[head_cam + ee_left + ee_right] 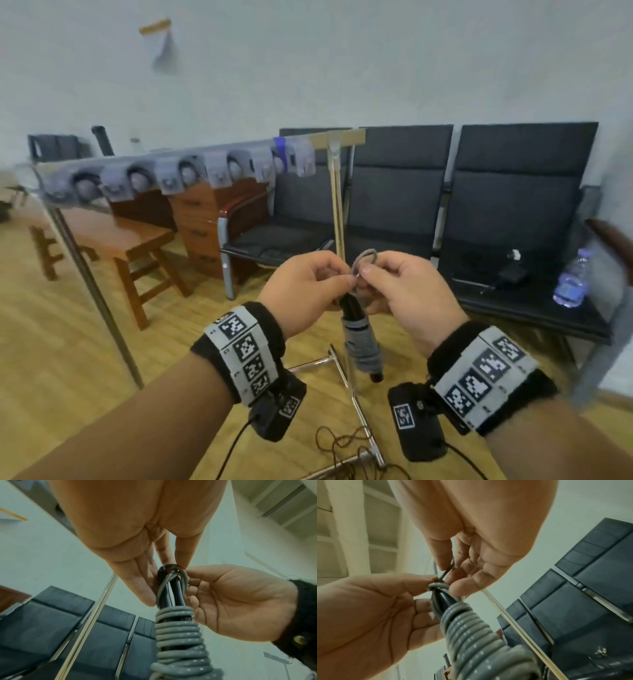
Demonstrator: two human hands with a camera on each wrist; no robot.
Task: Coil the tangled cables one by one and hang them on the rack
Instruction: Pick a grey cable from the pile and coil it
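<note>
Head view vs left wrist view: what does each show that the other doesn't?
Only the head view: the rack standing behind the hands, a water bottle on the black seats, thin dark cables lying on the floor, and both wrist bands.
Only the left wrist view: the palms from below, and the grey cable's tight turns around the black strands.
Both: the left hand and right hand pinching the top of the coiled cable bundle.

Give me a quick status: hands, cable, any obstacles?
Left hand, right hand: both pinch grey cable, coiled, loop up. Rack behind, unobstructed.
</note>
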